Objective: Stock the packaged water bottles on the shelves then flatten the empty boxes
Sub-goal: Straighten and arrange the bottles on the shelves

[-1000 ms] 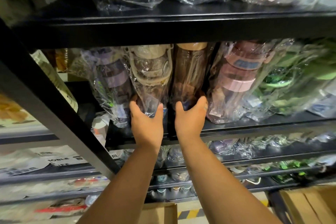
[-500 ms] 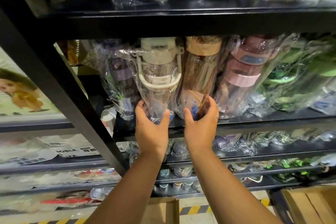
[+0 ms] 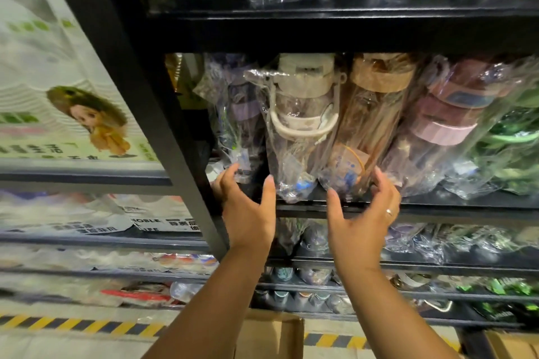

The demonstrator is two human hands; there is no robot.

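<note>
- Head view: both hands are up at the middle shelf [image 3: 455, 214], and its row already looks nearly full, so I'd say the stocking is well along.
- Counting along it: one purple-capped bottle [image 3: 233, 114], one cream-capped bottle [image 3: 303, 116], one amber bottle [image 3: 376, 119], one pink bottle [image 3: 449, 122]. That's four singles in clear wrap, standing side by side.
- Past them sits a green bunch [image 3: 510, 143], too tangled in plastic to count.
- The left hand [image 3: 248, 210] is loose with its fingers spread, grasping nothing, low between the purple and cream bases.
- The right hand [image 3: 361, 221] is released too, thumb and fingers splayed either side of the amber bottle's base. It may be brushing the wrap; hard to say.
- More wrapped bottles crowd the shelves above and below.
- Two cardboard boxes are down on the floor, the near box [image 3: 271, 335] and the corner box [image 3: 513, 344]. Both look unflattened, so that half seems not yet begun.
</note>
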